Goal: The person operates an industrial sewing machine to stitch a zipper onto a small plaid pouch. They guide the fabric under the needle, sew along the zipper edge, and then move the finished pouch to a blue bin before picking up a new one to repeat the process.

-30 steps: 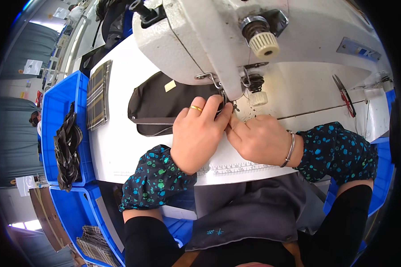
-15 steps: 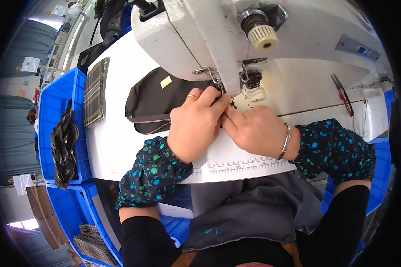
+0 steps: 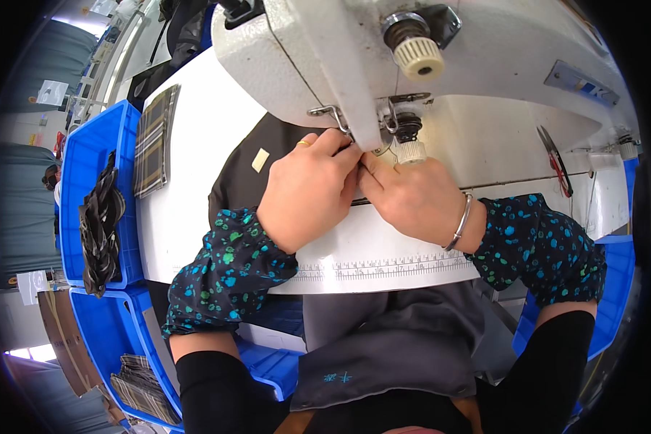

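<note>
My left hand [image 3: 307, 189] and my right hand [image 3: 411, 197] press side by side on a black fabric piece [image 3: 242, 173] under the needle area of a white sewing machine [image 3: 383, 65]. Fingertips of both hands meet just below the presser foot [image 3: 405, 141], pinching the fabric edge. A ring shows on the left hand and a bangle on the right wrist. A small pale label [image 3: 260, 160] sits on the black fabric to the left. Most of the fabric under the hands is hidden.
The white table [image 3: 195, 217] has a ruler strip along its front edge. A plaid fabric piece [image 3: 154, 141] lies at the far left of the table. Blue bins [image 3: 87, 181] on my left hold dark straps [image 3: 100, 224] and plaid pieces [image 3: 134, 383]. Red-handled snips [image 3: 555, 163] lie at right.
My hands have stayed together at the needle, and their fingertips have closed in tighter under the presser foot. My head has moved closer and a little left.
</note>
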A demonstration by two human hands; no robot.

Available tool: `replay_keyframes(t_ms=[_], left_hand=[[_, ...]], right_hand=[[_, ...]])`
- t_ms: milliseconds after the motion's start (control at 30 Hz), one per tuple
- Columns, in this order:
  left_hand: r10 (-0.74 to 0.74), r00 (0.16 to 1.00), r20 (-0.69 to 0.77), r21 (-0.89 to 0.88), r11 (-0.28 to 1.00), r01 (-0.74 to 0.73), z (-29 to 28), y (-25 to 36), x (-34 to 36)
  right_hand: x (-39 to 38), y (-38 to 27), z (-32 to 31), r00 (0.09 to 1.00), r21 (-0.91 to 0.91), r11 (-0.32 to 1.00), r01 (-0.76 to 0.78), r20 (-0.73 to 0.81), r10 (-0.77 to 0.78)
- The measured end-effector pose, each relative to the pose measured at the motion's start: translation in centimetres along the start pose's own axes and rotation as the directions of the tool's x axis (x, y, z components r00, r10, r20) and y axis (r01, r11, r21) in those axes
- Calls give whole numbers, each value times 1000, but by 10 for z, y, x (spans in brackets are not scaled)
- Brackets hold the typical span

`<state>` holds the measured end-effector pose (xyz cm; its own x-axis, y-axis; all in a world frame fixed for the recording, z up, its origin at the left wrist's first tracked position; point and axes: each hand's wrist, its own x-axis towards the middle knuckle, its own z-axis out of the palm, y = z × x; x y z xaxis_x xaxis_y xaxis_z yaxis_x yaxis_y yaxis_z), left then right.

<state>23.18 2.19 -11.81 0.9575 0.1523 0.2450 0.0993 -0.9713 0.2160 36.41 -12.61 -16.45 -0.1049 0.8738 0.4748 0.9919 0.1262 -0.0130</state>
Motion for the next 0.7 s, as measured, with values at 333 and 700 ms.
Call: replay_keyframes(t_ms=[333,700], left_hand=[[-1,1000,20,-76,997,2,-10,-8,4],[18,993,120,38,999,-22,-13,-4,9]], right_hand=[[1,-4,4,999,107,994,13,-43,-9],[2,-1,0,999,134,991,24,37,-29]])
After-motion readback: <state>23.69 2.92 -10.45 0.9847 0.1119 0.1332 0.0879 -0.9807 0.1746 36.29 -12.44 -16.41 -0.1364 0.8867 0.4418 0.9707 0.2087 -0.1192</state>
